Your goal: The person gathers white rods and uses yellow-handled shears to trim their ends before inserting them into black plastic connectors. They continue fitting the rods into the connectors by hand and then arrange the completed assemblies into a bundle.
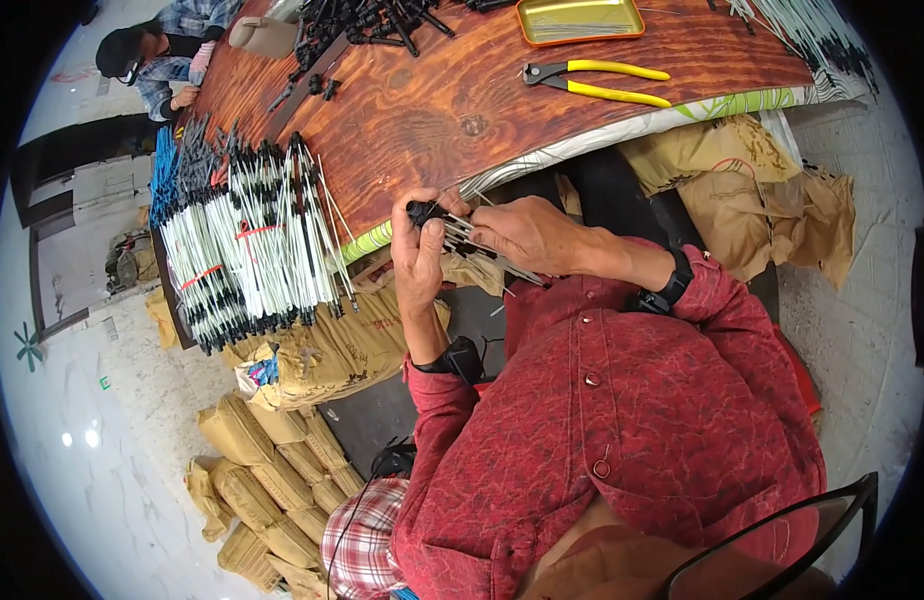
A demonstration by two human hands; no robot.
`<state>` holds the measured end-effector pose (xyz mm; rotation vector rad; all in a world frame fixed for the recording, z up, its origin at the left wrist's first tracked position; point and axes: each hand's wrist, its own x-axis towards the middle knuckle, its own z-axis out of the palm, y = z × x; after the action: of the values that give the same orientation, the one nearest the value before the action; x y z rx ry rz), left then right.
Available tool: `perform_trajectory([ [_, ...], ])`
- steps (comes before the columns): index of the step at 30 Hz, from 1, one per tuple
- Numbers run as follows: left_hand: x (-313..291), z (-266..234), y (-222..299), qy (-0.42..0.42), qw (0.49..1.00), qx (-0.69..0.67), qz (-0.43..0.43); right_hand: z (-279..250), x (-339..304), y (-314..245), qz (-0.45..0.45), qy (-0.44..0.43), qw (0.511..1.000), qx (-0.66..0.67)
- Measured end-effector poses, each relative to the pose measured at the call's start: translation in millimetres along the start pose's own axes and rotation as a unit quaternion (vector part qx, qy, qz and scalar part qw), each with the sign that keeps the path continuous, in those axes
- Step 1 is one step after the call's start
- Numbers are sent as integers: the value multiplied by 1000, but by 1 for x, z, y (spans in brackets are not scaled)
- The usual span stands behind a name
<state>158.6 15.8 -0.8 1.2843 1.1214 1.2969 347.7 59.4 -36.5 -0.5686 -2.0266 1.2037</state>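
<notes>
Just off the table's near edge, both my hands work on one bundle of thin metal rods (pixel 517 268). My left hand (pixel 418 262) is closed round the bundle's black plastic end piece (pixel 422 211), which shows between thumb and fingers. My right hand (pixel 535 236) is closed on the rods a little further along, its thumb and fingers pressed together. From under it the rods slant down toward my red shirt. How the rods join the black piece is hidden by my fingers.
Pincers with yellow handles (pixel 617 82) and an orange-rimmed tray (pixel 527 35) of thin wires lie on the wooden table (pixel 422 120). Bundled white rods with black ends (pixel 272 235) overhang its left side. Black plastic parts (pixel 382 20) are piled behind; another person (pixel 162 55) sits at far left.
</notes>
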Motion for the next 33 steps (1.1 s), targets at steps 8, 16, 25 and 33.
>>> perform_trajectory([
  [8, 2, 3, -5, -36, 998, -11, 53, 5, 1, -11, -4, 48, 991, -127],
  [16, 1, 8, -11, -2, 999, -18, 37, 10, 4, -5, -12, 39, 977, -207],
  [25, 5, 14, -14, -20, 998, -39, 37, 11, -2, -7, 7, 16, 967, -254],
  [33, 2, 26, -8, 0, 999, -11, 52, 11, -2, -11, 14, 19, 972, -234],
])
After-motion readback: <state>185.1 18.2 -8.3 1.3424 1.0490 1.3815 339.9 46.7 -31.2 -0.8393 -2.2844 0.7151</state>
